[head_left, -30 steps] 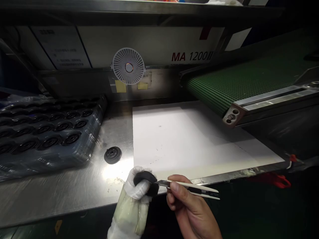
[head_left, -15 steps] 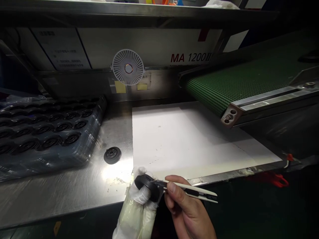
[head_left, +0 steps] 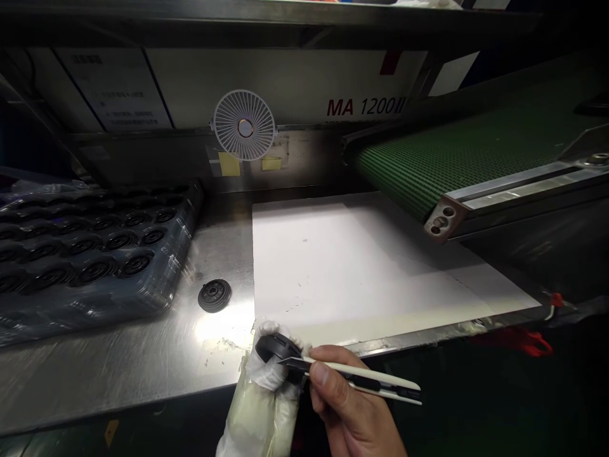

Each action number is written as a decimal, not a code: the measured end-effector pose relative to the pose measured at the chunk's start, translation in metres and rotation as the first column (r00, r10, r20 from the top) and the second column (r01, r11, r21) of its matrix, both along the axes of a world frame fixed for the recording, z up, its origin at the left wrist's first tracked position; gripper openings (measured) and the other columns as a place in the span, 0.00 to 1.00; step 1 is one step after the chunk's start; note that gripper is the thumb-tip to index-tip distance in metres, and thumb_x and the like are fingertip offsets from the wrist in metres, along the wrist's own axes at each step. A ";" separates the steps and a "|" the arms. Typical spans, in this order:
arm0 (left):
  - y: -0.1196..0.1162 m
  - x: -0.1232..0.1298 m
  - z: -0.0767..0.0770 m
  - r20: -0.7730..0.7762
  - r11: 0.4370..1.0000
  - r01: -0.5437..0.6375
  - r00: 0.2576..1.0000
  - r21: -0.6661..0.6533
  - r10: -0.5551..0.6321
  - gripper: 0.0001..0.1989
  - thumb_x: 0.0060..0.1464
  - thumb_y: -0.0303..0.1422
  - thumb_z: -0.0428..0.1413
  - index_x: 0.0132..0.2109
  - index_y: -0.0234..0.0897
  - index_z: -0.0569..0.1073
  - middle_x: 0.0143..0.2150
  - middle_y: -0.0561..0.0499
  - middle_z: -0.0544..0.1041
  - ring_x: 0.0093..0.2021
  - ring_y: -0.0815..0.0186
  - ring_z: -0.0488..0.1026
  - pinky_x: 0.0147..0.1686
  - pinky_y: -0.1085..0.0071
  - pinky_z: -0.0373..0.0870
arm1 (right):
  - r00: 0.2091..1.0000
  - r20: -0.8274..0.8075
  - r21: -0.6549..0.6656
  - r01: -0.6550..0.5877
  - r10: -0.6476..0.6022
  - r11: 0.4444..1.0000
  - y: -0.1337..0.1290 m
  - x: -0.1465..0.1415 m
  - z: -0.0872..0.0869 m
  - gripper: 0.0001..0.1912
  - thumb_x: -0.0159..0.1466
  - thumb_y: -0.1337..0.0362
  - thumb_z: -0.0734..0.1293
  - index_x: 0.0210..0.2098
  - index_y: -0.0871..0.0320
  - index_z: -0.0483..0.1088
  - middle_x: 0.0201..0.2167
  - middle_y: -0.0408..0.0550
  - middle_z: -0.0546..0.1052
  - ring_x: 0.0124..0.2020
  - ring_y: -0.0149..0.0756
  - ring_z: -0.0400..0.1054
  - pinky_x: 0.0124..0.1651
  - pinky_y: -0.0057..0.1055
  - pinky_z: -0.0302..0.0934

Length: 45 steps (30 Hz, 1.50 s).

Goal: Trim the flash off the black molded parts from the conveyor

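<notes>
My left hand (head_left: 266, 387), in a white and yellowish glove, is closed on a round black part (head_left: 276, 348) near the front edge of the steel table. My bare right hand (head_left: 340, 390) grips a cutter knife (head_left: 375, 379) with a cream handle. Its dark blade points left and lies against or just in front of the black part. Another black disc (head_left: 214, 296) rests flat on the metal, left of the white sheet.
Stacked clear trays (head_left: 157, 285) of black discs stand at the left. A white sheet (head_left: 352, 266) covers the table's middle. The green conveyor (head_left: 457, 152) juts in from the right. A small fan (head_left: 244, 125) is at the back.
The knife and my right hand have shifted slightly left and down, with the blade now farther across the black part. The part has turned a little in my left hand.
</notes>
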<state>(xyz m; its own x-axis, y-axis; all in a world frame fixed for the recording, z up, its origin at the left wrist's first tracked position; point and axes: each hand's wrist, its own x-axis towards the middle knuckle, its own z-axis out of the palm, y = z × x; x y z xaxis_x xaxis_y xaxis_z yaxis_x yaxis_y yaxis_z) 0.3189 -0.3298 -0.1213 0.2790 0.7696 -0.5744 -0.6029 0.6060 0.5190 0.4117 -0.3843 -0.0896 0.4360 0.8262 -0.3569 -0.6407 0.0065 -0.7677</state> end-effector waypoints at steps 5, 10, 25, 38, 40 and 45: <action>-0.005 0.001 0.009 -0.032 1.000 0.020 0.999 -0.013 -0.020 0.26 0.44 0.25 0.63 0.52 0.46 0.69 0.41 0.50 0.76 0.40 0.62 0.76 0.38 0.72 0.73 | 1.000 0.022 -0.005 0.019 -0.019 1.000 0.001 0.002 0.003 0.17 0.51 0.53 0.76 0.34 0.57 0.74 0.17 0.41 0.66 0.23 0.31 0.55 0.30 0.30 0.48; -0.002 0.003 0.011 0.078 0.997 -0.037 0.996 -0.069 0.042 0.26 0.41 0.21 0.64 0.47 0.46 0.71 0.40 0.52 0.76 0.38 0.64 0.75 0.36 0.72 0.74 | 1.000 -0.002 0.001 0.003 -0.003 1.000 0.000 0.002 0.002 0.17 0.50 0.53 0.76 0.33 0.57 0.74 0.17 0.41 0.67 0.23 0.31 0.56 0.29 0.30 0.48; -0.003 0.008 0.045 0.008 0.988 0.154 0.988 -0.003 -0.154 0.19 0.42 0.21 0.64 0.42 0.38 0.72 0.34 0.49 0.75 0.30 0.64 0.75 0.23 0.77 0.72 | 0.994 0.017 0.033 -0.112 0.111 0.993 0.000 0.026 0.004 0.11 0.55 0.57 0.74 0.30 0.58 0.75 0.18 0.41 0.65 0.25 0.31 0.56 0.31 0.28 0.52; 0.005 0.004 0.045 -0.030 0.980 0.185 0.982 -0.077 -0.188 0.19 0.45 0.21 0.61 0.45 0.34 0.68 0.30 0.50 0.74 0.26 0.67 0.74 0.20 0.76 0.70 | 0.928 0.225 0.022 -0.309 0.296 0.951 -0.008 0.049 -0.001 0.13 0.55 0.54 0.73 0.30 0.58 0.73 0.18 0.41 0.66 0.23 0.31 0.58 0.29 0.28 0.53; 0.006 0.000 0.045 0.057 0.983 0.154 0.987 -0.096 -0.149 0.15 0.47 0.20 0.59 0.43 0.34 0.70 0.31 0.49 0.74 0.30 0.64 0.75 0.26 0.70 0.74 | 0.836 0.499 -0.070 -0.224 0.229 0.972 -0.003 0.069 -0.006 0.13 0.58 0.52 0.70 0.34 0.55 0.73 0.22 0.42 0.69 0.26 0.33 0.61 0.30 0.28 0.55; 0.008 -0.014 0.024 0.355 0.978 0.160 0.929 -0.130 -0.105 0.05 0.52 0.27 0.56 0.37 0.34 0.76 0.38 0.46 0.77 0.46 0.51 0.73 0.46 0.49 0.70 | 0.105 0.986 -0.122 -0.049 0.126 0.991 0.033 0.129 -0.028 0.14 0.63 0.58 0.62 0.48 0.50 0.71 0.46 0.46 0.73 0.48 0.46 0.66 0.48 0.36 0.60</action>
<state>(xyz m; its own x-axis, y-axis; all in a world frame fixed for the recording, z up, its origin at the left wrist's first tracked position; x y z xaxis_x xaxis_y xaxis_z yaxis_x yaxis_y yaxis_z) 0.3047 -0.3221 -0.0973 0.5738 0.6216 -0.5332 -0.6362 0.7483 0.1877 0.5408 -0.3516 -0.1175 0.3598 0.8868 0.2902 0.6949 -0.0472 -0.7176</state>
